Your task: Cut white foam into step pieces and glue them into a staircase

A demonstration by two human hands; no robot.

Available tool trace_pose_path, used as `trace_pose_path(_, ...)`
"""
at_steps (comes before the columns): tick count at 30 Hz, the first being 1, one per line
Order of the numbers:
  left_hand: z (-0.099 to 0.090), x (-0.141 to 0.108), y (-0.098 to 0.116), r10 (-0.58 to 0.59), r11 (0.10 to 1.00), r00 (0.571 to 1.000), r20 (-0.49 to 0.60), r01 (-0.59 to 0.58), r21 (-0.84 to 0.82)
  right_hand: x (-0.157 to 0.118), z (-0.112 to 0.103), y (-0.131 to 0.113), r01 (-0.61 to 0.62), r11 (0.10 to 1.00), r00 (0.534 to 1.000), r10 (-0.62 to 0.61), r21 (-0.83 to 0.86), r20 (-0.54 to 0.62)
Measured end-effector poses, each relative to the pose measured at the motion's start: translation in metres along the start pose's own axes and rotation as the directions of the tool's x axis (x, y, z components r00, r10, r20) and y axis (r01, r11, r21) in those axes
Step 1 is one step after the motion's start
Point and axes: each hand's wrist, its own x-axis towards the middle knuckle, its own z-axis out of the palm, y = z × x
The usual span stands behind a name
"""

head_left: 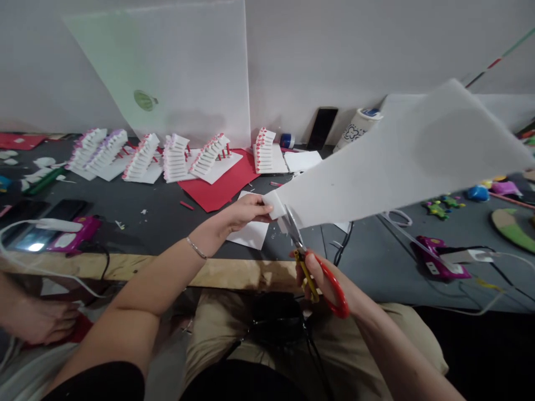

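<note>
A large white sheet (388, 167), which looks like thin foam or card, stretches from my left hand up to the right above the table. My left hand (248, 210) pinches its narrow near end between thumb and fingers. My right hand (317, 273) is closed around the handles of a pair of scissors (297, 236), red and yellow at the grips. Their metal blades point up and left and meet the sheet just beside my left fingertips. How far the blades are apart is hard to make out. Under my left hand lies a small white square piece (253, 235).
Small white stair-like models (140, 159) with coloured dots stand along the back, some near a red sheet (209, 189). A dark phone (322, 128) and patterned cup (359, 128) lean behind. Purple power strips (438, 259) with cables lie on both sides. Another person's hand (45, 320) is at lower left.
</note>
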Motion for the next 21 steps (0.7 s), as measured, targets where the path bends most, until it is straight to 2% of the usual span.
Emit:
trace_pose_path(4, 0.004, -0.004, 0.003, 0.036, 0.998, 0.999, 0.041, -0.038, 0.046, 0.005, 0.012, 0.001, 0.094, 0.984, 0.994, -0.085, 0.15, -0.068)
trace_pose_path(6, 0.006, -0.007, 0.007, 0.051, 0.996, 0.998, 0.044, -0.054, 0.076, 0.008, 0.016, 0.005, 0.162, 0.975, 0.985, -0.151, 0.15, -0.084)
trace_pose_path(11, 0.009, -0.015, 0.013, 0.088, 0.986, 0.995, 0.048, -0.094, 0.135, 0.013, 0.023, 0.016, 0.257, 0.967, 0.953, -0.254, -0.005, -0.165)
trace_pose_path(16, 0.01, -0.021, 0.021, 0.152, 0.975, 0.987, 0.054, -0.159, 0.158, 0.015, 0.028, 0.016, 0.332, 0.906, 0.879, -0.398, -0.262, -0.262)
trace_pose_path(18, 0.011, -0.025, 0.026, 0.188, 0.964, 0.979, 0.076, -0.199, 0.174, 0.015, 0.031, 0.018, 0.346, 0.896, 0.865, -0.419, -0.278, -0.276)
trace_pose_path(21, 0.014, -0.031, 0.033, 0.232, 0.941, 0.968, 0.094, -0.248, 0.229, 0.014, 0.032, 0.021, 0.422, 0.885, 0.85, -0.461, -0.196, -0.255)
